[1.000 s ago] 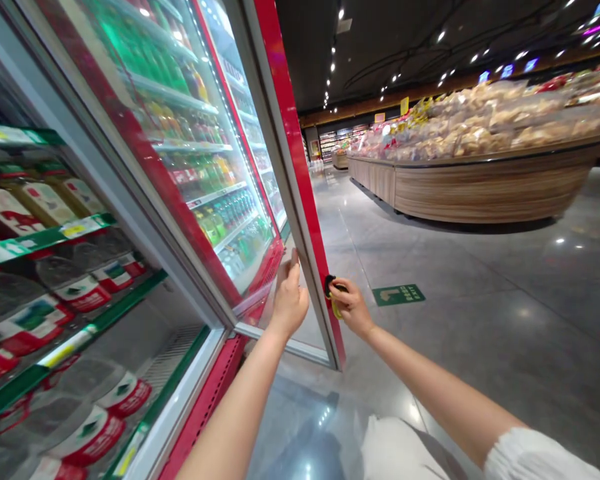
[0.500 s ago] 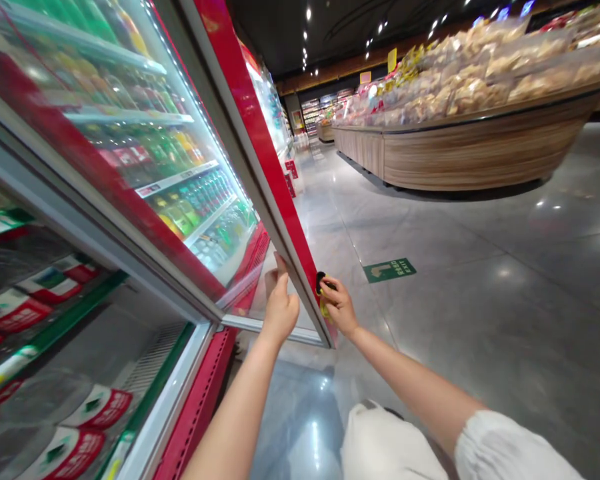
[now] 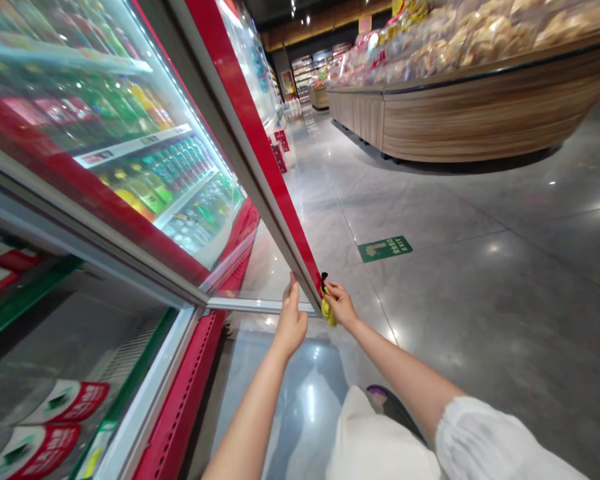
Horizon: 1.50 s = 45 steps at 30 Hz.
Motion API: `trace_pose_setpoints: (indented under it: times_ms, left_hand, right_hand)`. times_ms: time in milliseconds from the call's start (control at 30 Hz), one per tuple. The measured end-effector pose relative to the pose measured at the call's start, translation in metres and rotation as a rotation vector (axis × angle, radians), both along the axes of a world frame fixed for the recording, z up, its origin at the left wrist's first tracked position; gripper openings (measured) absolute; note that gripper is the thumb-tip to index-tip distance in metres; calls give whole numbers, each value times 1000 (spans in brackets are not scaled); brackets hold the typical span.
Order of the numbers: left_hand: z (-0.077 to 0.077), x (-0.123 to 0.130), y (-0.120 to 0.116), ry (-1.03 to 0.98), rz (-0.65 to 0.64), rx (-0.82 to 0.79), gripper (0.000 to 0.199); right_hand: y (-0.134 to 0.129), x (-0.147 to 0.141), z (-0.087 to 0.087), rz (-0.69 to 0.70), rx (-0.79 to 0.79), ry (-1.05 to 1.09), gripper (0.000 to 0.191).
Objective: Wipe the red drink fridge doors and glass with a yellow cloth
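An open fridge door with a glass pane and a red and grey frame stands in front of me. On its inner side, my left hand rests near the lower end of the frame, its visible fingers stretched upward against it. My right hand is at the outer edge, closed round a yellow cloth with a black part on top. The cloth touches the red strip. Part of the cloth is hidden by my fingers.
Left, the fridge holds large bottles with red and white labels above a red base grille. Through the glass show shelves of drinks. A wooden display stand with bagged goods stands beyond a green floor sign.
My view has tilted downward. Both hands remain at the door, now close to its bottom corner, and more of the yellow cloth shows below my right hand.
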<state>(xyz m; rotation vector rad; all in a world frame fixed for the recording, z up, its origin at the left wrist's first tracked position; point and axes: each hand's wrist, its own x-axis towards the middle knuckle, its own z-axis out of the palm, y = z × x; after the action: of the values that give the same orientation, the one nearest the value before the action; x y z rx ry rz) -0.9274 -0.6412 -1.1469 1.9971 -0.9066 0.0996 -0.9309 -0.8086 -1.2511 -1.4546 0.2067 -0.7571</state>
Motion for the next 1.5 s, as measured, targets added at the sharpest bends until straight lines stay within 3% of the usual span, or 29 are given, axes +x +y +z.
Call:
trace_pose_setpoints:
  times_ms: [67, 133, 367, 500, 667, 800, 933, 1067, 1233, 1500]
  left_hand:
    - [-19, -1, 0, 78, -29, -16, 101]
    - [-26, 0, 0, 141, -43, -40, 102]
    - [-24, 1, -3, 217, -37, -51, 105]
    - [-19, 8, -13, 193, -32, -22, 105]
    - [-1, 29, -33, 109, -47, 18, 105]
    - [16, 47, -34, -71, 72, 167, 95]
    - [22, 68, -26, -287, 214, 383, 89]
    - [14, 100, -21, -412, 219, 591, 88]
    - [4, 133, -14, -493, 222, 699, 86]
    - [31, 160, -4, -514, 136, 775, 72]
  right_hand:
    - [2, -7, -16, -11, 25, 50, 27]
    - [3, -8, -23, -15, 40, 73, 27]
    - [6, 3, -2, -45, 33, 45, 36]
    - [-2, 12, 28, -54, 9, 21, 36]
    - [-17, 30, 89, -28, -133, -123, 40]
    - [-24, 47, 115, -65, -178, -185, 38]
    - [-34, 68, 117, -89, -173, -133, 37]
    - [-43, 86, 116, -98, -185, -119, 38]
    - [-51, 106, 117, -79, -169, -97, 38]
    - [-60, 142, 114, -66, -121, -26, 37]
